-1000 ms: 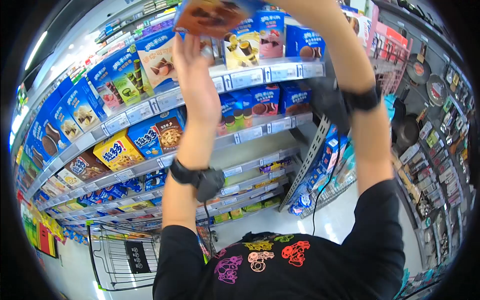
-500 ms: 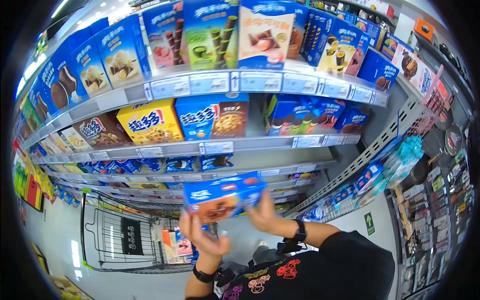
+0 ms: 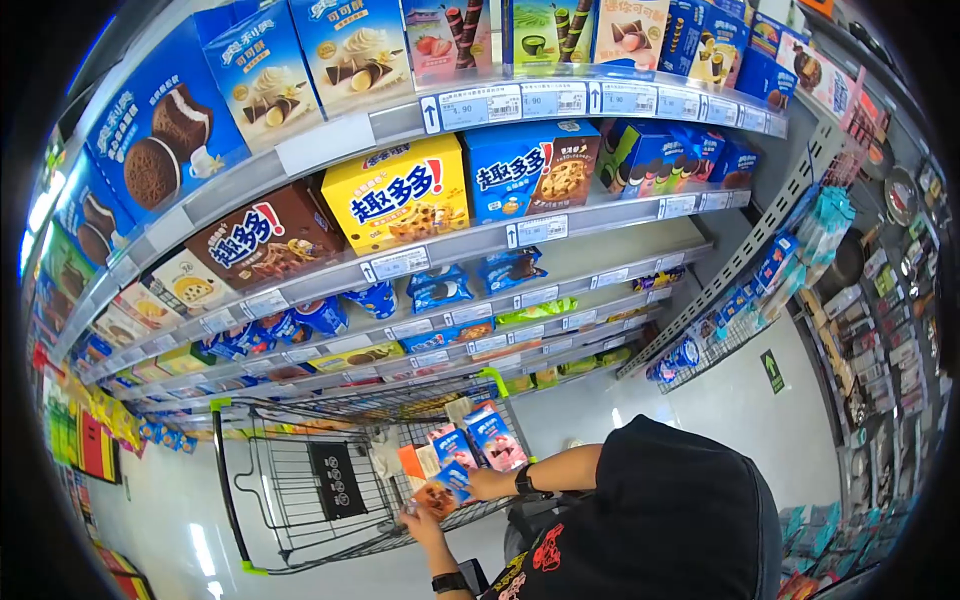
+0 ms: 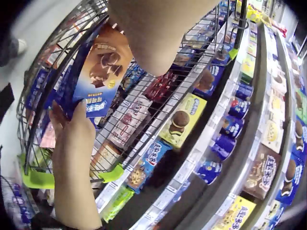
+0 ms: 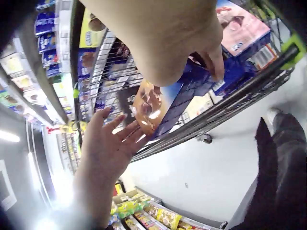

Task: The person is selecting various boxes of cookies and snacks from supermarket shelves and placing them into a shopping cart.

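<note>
A blue-and-brown biscuit box [image 3: 443,492] with chocolate pieces printed on its front is held tilted at the near side of the shopping cart [image 3: 330,535]. My right hand [image 3: 487,485] grips its blue end, thumb on the printed front in the left wrist view. At the brown end is my left hand [image 5: 112,146], its fingers spread and fairly straight, the fingertips right at the box's edge. Inside the cart, beside the held box, lie blue-and-pink biscuit boxes [image 3: 495,440] and an orange-and-white package [image 3: 415,465].
Shelves of biscuit boxes curve across the front, with a yellow cookie box [image 3: 395,195] and a blue cookie box [image 3: 530,165] on one tier. Bagged snacks [image 3: 440,288] sit lower. Kitchenware hangs on a rack [image 3: 870,350] at right. A green arrow sign [image 3: 772,372] marks the floor.
The box has come down from the upper shelf, passed in front of my body between both hands, and moved to the cart. My head view has turned down and left.
</note>
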`<action>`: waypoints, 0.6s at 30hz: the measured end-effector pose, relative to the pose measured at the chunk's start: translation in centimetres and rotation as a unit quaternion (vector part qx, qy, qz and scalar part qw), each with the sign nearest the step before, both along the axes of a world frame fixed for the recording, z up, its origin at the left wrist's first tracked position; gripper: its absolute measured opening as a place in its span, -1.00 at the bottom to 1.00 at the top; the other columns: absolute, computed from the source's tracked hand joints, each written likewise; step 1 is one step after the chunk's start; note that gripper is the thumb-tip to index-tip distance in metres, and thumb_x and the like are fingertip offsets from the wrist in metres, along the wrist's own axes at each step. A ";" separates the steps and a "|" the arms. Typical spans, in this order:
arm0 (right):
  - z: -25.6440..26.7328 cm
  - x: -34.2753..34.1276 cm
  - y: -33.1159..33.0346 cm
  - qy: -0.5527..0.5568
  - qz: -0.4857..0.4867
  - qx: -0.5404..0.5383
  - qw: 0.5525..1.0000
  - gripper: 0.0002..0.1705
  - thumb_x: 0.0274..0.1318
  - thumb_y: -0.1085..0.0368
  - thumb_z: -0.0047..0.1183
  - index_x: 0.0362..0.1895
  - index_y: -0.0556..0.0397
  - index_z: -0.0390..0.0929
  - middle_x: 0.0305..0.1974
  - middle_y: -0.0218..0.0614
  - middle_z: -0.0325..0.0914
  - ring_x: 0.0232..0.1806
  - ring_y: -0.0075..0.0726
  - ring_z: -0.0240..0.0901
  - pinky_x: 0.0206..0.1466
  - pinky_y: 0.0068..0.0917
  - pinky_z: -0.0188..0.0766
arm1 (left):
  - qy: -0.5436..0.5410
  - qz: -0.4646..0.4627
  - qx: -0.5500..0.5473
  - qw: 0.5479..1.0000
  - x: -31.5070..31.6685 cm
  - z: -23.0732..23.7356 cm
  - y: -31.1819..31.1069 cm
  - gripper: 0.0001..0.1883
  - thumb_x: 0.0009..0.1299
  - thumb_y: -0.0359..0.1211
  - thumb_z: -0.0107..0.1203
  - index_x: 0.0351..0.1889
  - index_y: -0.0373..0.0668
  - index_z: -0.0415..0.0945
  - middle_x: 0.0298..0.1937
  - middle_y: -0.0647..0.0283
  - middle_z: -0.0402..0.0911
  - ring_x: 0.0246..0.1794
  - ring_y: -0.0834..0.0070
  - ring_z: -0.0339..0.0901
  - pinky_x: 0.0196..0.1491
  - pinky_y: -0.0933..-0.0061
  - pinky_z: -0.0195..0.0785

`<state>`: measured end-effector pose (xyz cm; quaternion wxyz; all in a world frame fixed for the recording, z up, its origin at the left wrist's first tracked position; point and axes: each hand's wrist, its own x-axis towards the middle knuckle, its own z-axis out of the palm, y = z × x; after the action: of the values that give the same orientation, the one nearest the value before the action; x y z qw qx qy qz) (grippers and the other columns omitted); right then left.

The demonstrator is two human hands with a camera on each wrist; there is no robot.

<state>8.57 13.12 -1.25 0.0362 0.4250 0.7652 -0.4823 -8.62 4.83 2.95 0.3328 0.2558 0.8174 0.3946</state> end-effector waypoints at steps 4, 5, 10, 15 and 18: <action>-5.8 1.4 -1.3 -0.004 -0.065 0.051 0.997 -0.44 0.08 0.11 -0.09 -0.05 0.42 0.24 -0.29 0.26 0.49 -0.27 0.23 0.51 -0.23 -0.03 0.41 | 0.054 -0.124 -0.014 0.991 -0.4 -6.0 1.5 -0.48 0.31 -0.20 0.03 0.07 -0.42 0.23 -0.16 -0.13 0.52 -0.18 0.12 0.55 -0.13 0.25 0.41; -7.6 1.7 -1.4 0.009 -0.060 0.063 0.996 -0.33 0.03 0.09 0.00 -0.04 0.51 0.18 -0.33 0.30 0.48 -0.28 0.29 0.49 -0.23 0.00 0.42 | -0.010 -0.126 -0.040 0.991 0.1 -4.7 2.0 -0.48 0.30 -0.20 0.03 0.05 -0.46 0.24 -0.13 -0.12 0.51 -0.17 0.16 0.55 -0.17 0.30 0.43; -3.2 3.4 -1.1 -0.031 0.029 0.057 0.997 -0.42 -0.05 0.13 0.01 -0.15 0.48 0.29 -0.39 0.23 0.51 -0.34 0.23 0.51 -0.24 -0.06 0.43 | -0.094 0.028 -0.032 0.995 -0.2 -10.7 3.1 -0.44 0.25 -0.25 0.07 0.04 -0.55 0.22 -0.09 -0.14 0.48 -0.15 0.13 0.53 -0.21 0.31 0.45; -0.5 6.0 1.6 0.102 0.157 0.163 0.969 -0.49 -0.03 0.12 0.02 -0.08 0.28 0.40 -0.21 0.11 0.50 -0.21 0.20 0.46 -0.13 -0.06 0.41 | 0.183 -0.159 0.149 0.959 4.5 -2.7 8.4 -0.58 0.24 -0.37 0.00 0.02 -0.43 0.34 -0.08 -0.08 0.47 -0.04 0.09 0.45 0.02 0.23 0.29; 11.0 12.0 5.4 0.152 0.124 0.166 0.966 -0.55 0.04 0.08 -0.01 -0.03 0.06 0.46 -0.24 -0.02 0.50 -0.24 0.07 0.48 -0.19 -0.07 0.41 | 0.126 -0.273 0.302 0.904 13.2 11.4 14.0 -0.67 0.28 -0.43 -0.09 -0.02 -0.38 0.39 -0.08 0.00 0.48 -0.04 0.19 0.45 0.02 0.32 0.29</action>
<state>20.55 18.56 9.75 -0.0922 0.2488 0.8776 -0.3992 4.56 18.84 14.36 0.2286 0.6053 0.5918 0.4808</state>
